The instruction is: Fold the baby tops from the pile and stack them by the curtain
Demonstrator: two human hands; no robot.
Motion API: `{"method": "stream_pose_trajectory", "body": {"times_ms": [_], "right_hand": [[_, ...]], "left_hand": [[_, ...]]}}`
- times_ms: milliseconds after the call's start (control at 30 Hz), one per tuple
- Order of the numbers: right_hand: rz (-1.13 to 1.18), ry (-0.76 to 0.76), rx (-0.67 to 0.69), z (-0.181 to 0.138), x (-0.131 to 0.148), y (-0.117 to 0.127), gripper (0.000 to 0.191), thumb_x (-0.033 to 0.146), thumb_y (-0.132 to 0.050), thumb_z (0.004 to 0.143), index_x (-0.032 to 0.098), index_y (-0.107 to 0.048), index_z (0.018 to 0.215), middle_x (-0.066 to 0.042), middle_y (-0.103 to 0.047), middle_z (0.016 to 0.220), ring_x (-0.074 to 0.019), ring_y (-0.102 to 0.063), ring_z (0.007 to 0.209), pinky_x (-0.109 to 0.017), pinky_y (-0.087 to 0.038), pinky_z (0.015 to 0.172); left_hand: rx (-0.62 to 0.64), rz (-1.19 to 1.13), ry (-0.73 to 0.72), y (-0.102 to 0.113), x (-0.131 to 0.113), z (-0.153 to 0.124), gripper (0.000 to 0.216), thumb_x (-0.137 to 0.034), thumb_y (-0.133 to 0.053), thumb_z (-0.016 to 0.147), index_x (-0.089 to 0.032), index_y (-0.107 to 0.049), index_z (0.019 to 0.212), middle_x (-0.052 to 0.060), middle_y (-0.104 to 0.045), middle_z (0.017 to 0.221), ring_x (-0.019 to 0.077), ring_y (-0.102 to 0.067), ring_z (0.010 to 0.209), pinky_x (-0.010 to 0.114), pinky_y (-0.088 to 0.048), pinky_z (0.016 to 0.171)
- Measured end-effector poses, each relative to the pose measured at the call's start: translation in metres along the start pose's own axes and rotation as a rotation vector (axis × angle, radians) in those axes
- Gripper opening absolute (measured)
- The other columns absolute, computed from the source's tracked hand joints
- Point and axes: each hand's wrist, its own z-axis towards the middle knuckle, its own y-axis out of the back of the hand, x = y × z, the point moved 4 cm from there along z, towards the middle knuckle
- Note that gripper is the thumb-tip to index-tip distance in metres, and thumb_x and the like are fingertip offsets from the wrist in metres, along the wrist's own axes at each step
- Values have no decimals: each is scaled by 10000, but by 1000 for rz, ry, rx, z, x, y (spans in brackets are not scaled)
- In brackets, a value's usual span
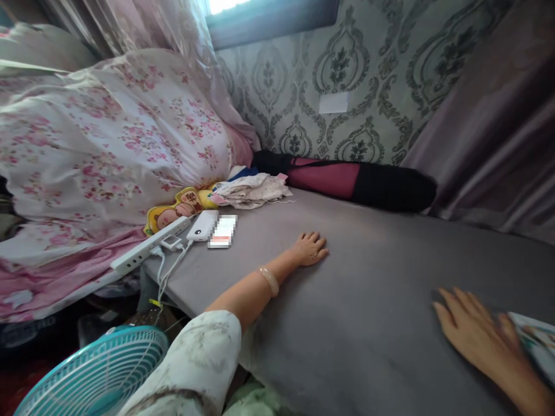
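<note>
My left hand [309, 248] rests palm down on the grey bed sheet [373, 289], fingers loosely spread, holding nothing; a pale bangle [269, 281] sits on that wrist. My right hand [472, 332] lies flat on the sheet at the lower right, fingers stretched out and slightly blurred. A printed sleeve or cloth edge [535, 341] shows right beside it. Both hands press on bare sheet, apart from the other items.
A white power strip [147, 249], a white power bank [203, 225] and a blurred card lie at the sheet's left edge. Folded cloths [254, 190] and a dark-and-maroon roll [359, 182] sit by the patterned wall. A floral quilt [108, 138] is piled at left; a teal fan [93, 375] stands below.
</note>
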Motion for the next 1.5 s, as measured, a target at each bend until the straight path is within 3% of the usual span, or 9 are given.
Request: {"method": "stream_pose_trajectory", "body": {"times_ms": [233,333,433,600,733,833,1000,1200,1500], "right_hand": [[57,221,165,28,152,-12,632,431,-164,946,116,-470,1400,-166,-396,1487,-311,-361,1369,-531,-290,1093],[92,268,192,24,186,-11,615,428,-172,964,123,-439,1427,-170,-366,1505,-305,-350,1377,-505,-304,1094],[83,277,178,18,197,-11,603,412,-191,966,121,-427,1438,-168,-357,1511,-310,-333,1387,-512,-277,1109],[75,269,134,14,198,-16,594,387,-180,968,124,-435,1436,-154,-357,1515,-309,-315,1396,-528,-247,1120],[92,264,104,13,198,-18,588,391,-186,970,131,-454,1423,-148,-371,1508,-301,-308,1399,-524,-233,1128],[107,255,106,13,199,-17,581,389,-193,970,136,-455,1423,-145,-378,1505,-292,-314,1397,-519,-228,1131],[119,245,113,13,199,-14,562,379,-211,969,149,-459,1418,-136,-376,1508,-280,-309,1401,-509,-218,1137],[105,251,122,12,200,-13,562,381,-214,973,141,-449,1424,-142,-363,1514,-296,-314,1395,-521,-222,1131],[99,235,141,12,201,-10,569,376,-203,967,144,-448,1425,-137,-349,1522,-287,-299,1406,-515,-223,1133]], "left_hand": [[38,-360,-44,9,43,8,384,-351,-418,941,-169,-604,1224,110,-608,1274,205,-563,1145,326,-422,976],[-83,-467,115,26,84,-1,342,-296,-434,915,-144,-669,1110,99,-700,1083,181,-637,962,282,-471,880],[-265,-391,373,49,134,-21,261,-235,-508,832,-150,-723,953,76,-733,916,186,-650,848,294,-488,834],[-435,-283,570,89,204,-54,300,-187,-480,795,-132,-723,961,107,-726,939,231,-643,899,337,-474,852],[-585,-123,733,128,244,-73,327,-195,-455,813,-125,-706,1011,121,-705,1015,248,-620,963,337,-445,888],[-583,42,837,152,264,-79,361,-210,-458,814,-105,-676,1082,151,-673,1062,276,-575,1032,362,-408,932],[-423,180,954,167,283,-78,425,-350,-574,788,-142,-645,1151,161,-615,1202,373,-463,1164,457,-358,961],[-270,206,987,155,282,-70,368,-414,-555,819,-146,-696,1028,179,-642,1161,379,-468,1141,459,-355,927],[-632,166,840,171,246,-43,289,-253,-461,841,-142,-659,1019,190,-611,1148,381,-474,1138,524,-346,931]]}}
